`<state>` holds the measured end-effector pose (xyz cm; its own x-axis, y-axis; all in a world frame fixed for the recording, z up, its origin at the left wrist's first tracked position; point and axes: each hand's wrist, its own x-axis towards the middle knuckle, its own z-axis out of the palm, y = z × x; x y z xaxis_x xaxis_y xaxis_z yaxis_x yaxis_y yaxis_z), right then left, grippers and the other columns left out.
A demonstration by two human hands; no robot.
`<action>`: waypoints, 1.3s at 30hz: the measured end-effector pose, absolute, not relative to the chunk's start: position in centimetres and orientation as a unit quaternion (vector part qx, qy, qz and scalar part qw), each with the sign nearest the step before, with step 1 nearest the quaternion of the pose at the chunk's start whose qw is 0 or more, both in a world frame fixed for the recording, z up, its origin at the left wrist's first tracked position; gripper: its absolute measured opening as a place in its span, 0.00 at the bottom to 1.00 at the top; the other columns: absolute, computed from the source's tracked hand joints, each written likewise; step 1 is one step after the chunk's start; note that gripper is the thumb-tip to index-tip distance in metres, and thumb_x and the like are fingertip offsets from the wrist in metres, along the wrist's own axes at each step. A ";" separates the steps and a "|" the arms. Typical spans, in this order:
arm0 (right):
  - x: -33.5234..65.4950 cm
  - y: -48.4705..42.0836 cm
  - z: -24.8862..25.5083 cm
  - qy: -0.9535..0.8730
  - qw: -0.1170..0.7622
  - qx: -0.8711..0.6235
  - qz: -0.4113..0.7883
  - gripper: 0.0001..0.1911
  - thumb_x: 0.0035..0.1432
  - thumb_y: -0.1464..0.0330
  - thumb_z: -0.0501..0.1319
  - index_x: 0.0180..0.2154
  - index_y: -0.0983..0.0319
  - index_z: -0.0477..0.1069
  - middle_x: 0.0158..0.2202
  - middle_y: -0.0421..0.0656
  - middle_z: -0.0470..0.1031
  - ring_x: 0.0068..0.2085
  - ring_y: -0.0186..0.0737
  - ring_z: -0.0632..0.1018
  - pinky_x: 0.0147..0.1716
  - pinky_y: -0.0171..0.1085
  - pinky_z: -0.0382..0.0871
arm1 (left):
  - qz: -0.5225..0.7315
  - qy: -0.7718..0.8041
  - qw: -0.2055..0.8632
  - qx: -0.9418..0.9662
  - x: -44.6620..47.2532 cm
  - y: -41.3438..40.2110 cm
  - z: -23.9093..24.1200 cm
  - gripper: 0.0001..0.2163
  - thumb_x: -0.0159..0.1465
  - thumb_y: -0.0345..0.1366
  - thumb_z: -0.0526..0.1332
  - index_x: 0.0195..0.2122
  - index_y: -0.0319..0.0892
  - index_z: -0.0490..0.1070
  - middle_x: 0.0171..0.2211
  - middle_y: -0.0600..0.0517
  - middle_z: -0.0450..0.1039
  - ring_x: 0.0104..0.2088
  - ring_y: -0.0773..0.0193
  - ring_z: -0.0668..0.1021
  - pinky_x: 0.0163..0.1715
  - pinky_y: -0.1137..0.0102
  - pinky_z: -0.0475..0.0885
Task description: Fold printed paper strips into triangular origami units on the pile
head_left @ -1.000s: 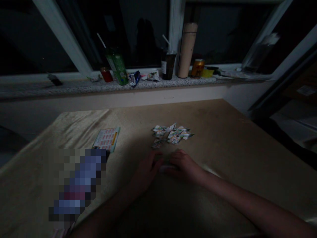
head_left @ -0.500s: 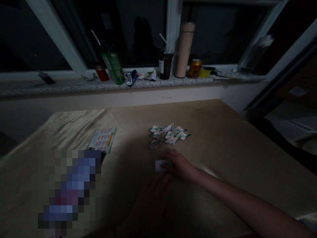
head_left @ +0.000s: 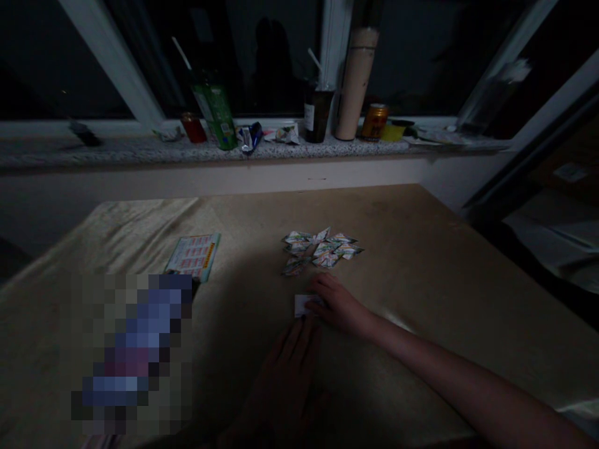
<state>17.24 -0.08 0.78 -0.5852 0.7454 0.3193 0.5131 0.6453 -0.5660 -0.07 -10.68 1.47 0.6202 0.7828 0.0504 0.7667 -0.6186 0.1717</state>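
A small white piece of paper (head_left: 302, 305) lies on the brown cloth in front of me. Over its right end, my right hand (head_left: 344, 310) is curled, with the thumb on the paper and the fingers bent round its far side. My left hand (head_left: 287, 358) lies flat in deep shadow, its fingers stretched forward so the tips meet the paper's near edge. Just beyond the hands sits a cluster of folded printed paper pieces (head_left: 325, 251), several of them, pointed in shape.
A printed card (head_left: 194, 254) rests on the tablecloth (head_left: 397, 231) to the left, beside a pixelated blue item (head_left: 145, 337). Along the windowsill stand a green bottle (head_left: 218, 118), a dark cup with a straw (head_left: 318, 118), a tall pinkish flask (head_left: 356, 87) and an orange can (head_left: 374, 123).
My left hand has come to lie flatter, its fingertips now at the paper's near edge. My right hand stays on the paper. The view has shifted slightly.
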 end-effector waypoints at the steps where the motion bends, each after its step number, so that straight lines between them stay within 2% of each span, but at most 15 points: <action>1: 17.2 -0.1 0.7 -0.865 0.273 -0.364 0.211 0.07 0.56 0.70 0.59 0.39 0.63 0.67 0.39 0.47 0.68 0.42 0.43 0.68 0.41 0.41 0.64 | 0.062 0.434 0.061 0.897 -0.1 -10.8 1.4 0.34 0.61 0.50 0.51 0.63 0.34 0.45 0.63 0.40 0.46 0.61 0.49 0.54 0.56 0.58 0.53; 9: 17.1 0.0 0.9 -0.873 0.255 -0.362 0.203 0.07 0.57 0.70 0.58 0.39 0.63 0.67 0.39 0.47 0.68 0.42 0.43 0.68 0.41 0.41 0.64 | 0.055 0.441 0.066 0.894 -0.3 -10.6 1.7 0.34 0.61 0.51 0.51 0.63 0.37 0.44 0.63 0.42 0.45 0.61 0.50 0.54 0.57 0.57 0.51; 18: 16.7 0.0 0.5 -0.902 0.189 -0.371 0.119 0.08 0.57 0.71 0.58 0.40 0.65 0.67 0.40 0.50 0.68 0.41 0.45 0.67 0.40 0.42 0.64 | 0.051 0.437 0.075 0.895 -0.4 -10.3 2.0 0.35 0.61 0.50 0.52 0.63 0.37 0.44 0.64 0.43 0.44 0.61 0.51 0.53 0.58 0.57 0.48; 28: 16.6 -0.1 0.5 -0.907 0.175 -0.371 0.094 0.08 0.58 0.72 0.56 0.41 0.65 0.67 0.40 0.50 0.68 0.42 0.46 0.68 0.40 0.43 0.65 | 0.066 0.429 0.103 0.895 -0.3 -10.1 2.4 0.35 0.60 0.48 0.55 0.63 0.36 0.44 0.63 0.41 0.44 0.61 0.49 0.53 0.57 0.58 0.54; 39: 16.7 -0.5 0.5 -0.903 0.164 -0.393 0.061 0.08 0.57 0.70 0.58 0.40 0.65 0.68 0.39 0.49 0.68 0.41 0.47 0.68 0.40 0.43 0.64 | 0.056 0.447 0.107 0.886 0.0 -10.0 2.7 0.34 0.59 0.50 0.54 0.63 0.38 0.46 0.63 0.42 0.46 0.61 0.49 0.55 0.57 0.56 0.52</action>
